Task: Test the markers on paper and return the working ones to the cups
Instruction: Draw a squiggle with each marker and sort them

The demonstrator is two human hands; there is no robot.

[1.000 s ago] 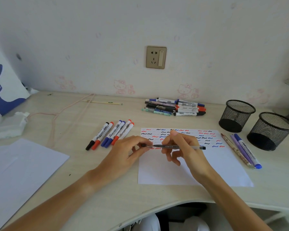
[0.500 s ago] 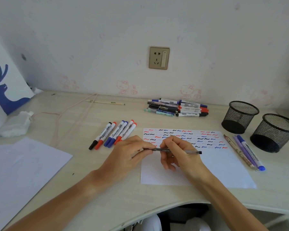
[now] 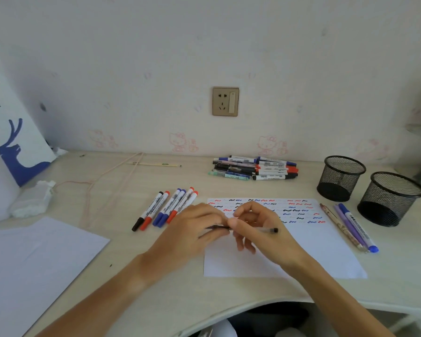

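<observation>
The scene is being lit softly and evenly by daylight. Edges are being bent by wide-angle distortion; the hands (image 3: 229,229) are being slightly blurred.

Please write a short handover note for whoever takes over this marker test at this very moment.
Both hands hold one thin pen level over the test paper: left hand pinches its dark end, right hand grips the barrel.
Done: the paper's top carries rows of red, blue and black squiggles.
Six markers lie left of the paper, three pens to its right, a pile at the back.
Left: both mesh cups look empty; nothing is returned yet. Whether the pile is tested I cannot tell.
</observation>
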